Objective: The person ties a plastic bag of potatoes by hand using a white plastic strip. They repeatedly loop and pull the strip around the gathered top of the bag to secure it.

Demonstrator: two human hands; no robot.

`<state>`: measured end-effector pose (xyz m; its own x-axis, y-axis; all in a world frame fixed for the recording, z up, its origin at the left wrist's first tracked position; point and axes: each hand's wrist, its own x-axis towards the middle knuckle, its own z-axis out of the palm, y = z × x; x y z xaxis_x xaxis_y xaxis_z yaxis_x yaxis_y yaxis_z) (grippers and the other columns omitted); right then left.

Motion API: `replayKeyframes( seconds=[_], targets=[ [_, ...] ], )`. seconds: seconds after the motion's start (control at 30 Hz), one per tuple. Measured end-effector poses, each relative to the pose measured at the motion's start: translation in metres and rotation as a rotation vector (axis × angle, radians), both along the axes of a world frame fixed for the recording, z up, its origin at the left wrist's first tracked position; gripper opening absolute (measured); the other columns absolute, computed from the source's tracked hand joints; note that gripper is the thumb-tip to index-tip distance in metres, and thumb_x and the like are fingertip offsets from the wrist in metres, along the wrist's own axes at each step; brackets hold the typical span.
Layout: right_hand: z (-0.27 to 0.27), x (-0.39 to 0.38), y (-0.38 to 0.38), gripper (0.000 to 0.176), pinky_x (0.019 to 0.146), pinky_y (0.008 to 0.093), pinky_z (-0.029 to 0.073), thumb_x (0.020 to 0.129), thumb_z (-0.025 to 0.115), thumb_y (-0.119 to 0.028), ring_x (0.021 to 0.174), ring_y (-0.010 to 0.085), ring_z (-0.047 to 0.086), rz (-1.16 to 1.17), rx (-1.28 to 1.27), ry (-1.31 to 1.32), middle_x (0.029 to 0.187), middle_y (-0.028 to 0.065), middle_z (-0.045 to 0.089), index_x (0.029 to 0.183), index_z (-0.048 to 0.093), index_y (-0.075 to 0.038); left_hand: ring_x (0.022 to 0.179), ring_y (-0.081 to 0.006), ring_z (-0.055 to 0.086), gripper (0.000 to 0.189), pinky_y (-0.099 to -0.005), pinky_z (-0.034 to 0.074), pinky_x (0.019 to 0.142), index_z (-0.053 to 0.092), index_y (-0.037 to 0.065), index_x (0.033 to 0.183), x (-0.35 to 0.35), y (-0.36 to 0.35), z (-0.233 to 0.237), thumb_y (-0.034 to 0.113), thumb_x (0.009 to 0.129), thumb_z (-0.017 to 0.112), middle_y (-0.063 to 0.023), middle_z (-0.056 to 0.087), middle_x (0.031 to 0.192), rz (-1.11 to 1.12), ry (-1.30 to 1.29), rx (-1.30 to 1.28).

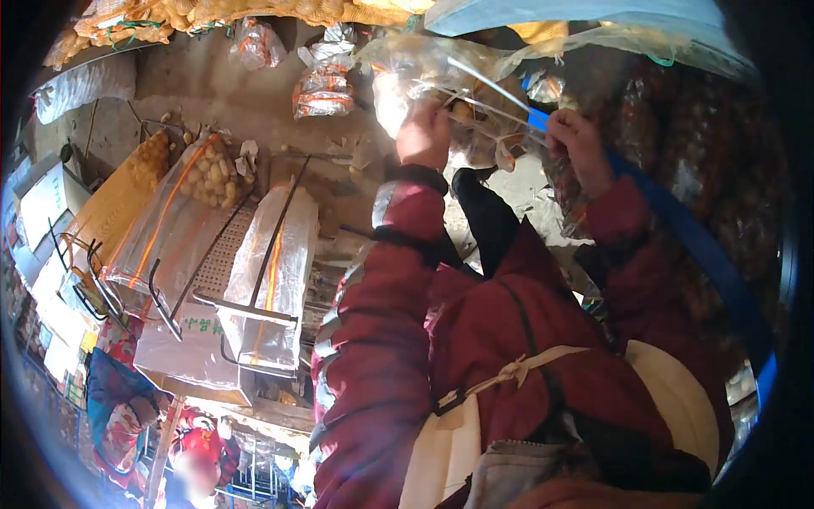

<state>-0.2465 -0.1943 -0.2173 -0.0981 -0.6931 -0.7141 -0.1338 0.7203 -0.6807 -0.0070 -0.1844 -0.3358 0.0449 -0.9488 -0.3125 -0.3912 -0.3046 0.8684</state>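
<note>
My left hand (424, 133) is closed at the neck of a clear plastic bag (398, 81), bright with glare. A thin pale strip (496, 112) runs from near it to my right hand (578, 144), whose thumb and fingers are pinched together on its end. Below the strip, more clear plastic (475, 140) hangs with small items inside that are hard to make out. A blue strap (704, 246) crosses the view behind my right hand and turns pale towards its upper end.
Mesh sacks (288, 10) lie along the top. Filled dark bags (687, 153) line the right side. At left, metal frames (246, 310) hold long bags, one with potato-like produce (212, 174), beside a cardboard box (182, 356). Another person (199, 450) is at the lower left.
</note>
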Motion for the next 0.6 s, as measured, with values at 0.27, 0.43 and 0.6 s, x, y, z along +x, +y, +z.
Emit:
replayKeyframes(
  seconds=[0.27, 0.43, 0.6],
  targets=[
    [0.005, 0.013, 0.049, 0.011, 0.050, 0.0222, 0.043, 0.086, 0.057, -0.018, 0.054, 0.0084, 0.052, 0.122, 0.334, -0.295, 0.067, 0.0022, 0.057, 0.084, 0.054, -0.008, 0.059, -0.0138, 0.054, 0.035, -0.0287, 0.043, 0.055, 0.060, -0.002, 0.086, -0.064, 0.031, 0.063, 0.032, 0.091, 0.051, -0.0068, 0.059, 0.068, 0.205, 0.732, 0.544],
    [-0.030, -0.015, 0.040, 0.022, 0.065, 0.0242, 0.047, 0.088, 0.058, -0.019, 0.075, 0.0068, 0.059, 0.408, 0.024, 0.060, 0.087, 0.0032, 0.067, 0.096, 0.065, -0.001, 0.060, -0.0260, 0.059, 0.042, -0.0359, 0.045, 0.058, 0.063, 0.000, 0.080, -0.070, 0.052, 0.048, 0.035, 0.093, 0.043, -0.0133, 0.060, 0.067, -0.035, 0.421, 0.312],
    [-0.030, 0.023, 0.005, 0.024, 0.078, 0.0246, 0.047, 0.088, 0.060, -0.014, 0.088, 0.0072, 0.057, 0.408, -0.159, -0.213, 0.093, 0.0066, 0.066, 0.103, 0.062, 0.005, 0.059, -0.0301, 0.058, 0.039, -0.0393, 0.044, 0.059, 0.060, 0.001, 0.077, -0.086, 0.059, 0.055, 0.032, 0.091, 0.042, -0.0142, 0.058, 0.061, -0.105, 0.373, 0.424]
  ],
)
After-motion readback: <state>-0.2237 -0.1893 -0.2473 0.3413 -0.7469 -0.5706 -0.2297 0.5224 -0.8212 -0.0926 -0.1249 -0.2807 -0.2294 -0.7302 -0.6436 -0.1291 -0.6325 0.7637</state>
